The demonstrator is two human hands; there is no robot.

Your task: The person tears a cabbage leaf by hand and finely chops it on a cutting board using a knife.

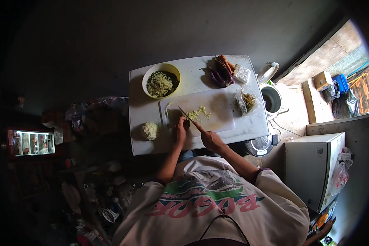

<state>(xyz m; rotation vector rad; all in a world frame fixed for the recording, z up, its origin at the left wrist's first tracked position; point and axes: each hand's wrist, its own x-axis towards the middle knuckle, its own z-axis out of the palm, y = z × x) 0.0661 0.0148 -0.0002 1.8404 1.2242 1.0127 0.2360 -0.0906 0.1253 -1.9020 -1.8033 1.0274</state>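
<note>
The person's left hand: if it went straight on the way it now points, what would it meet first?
The bare left hand would probably first meet the thin metal blade of the brown-handled knife, which slants close ahead of it over the white rectangular cutting board; the exact gap is unclear.

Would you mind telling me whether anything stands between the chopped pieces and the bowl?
Nothing visible does: only cutting board and tabletop lie between the chopped pieces and the bowl. The knife in the right hand lies beside that path.
</note>
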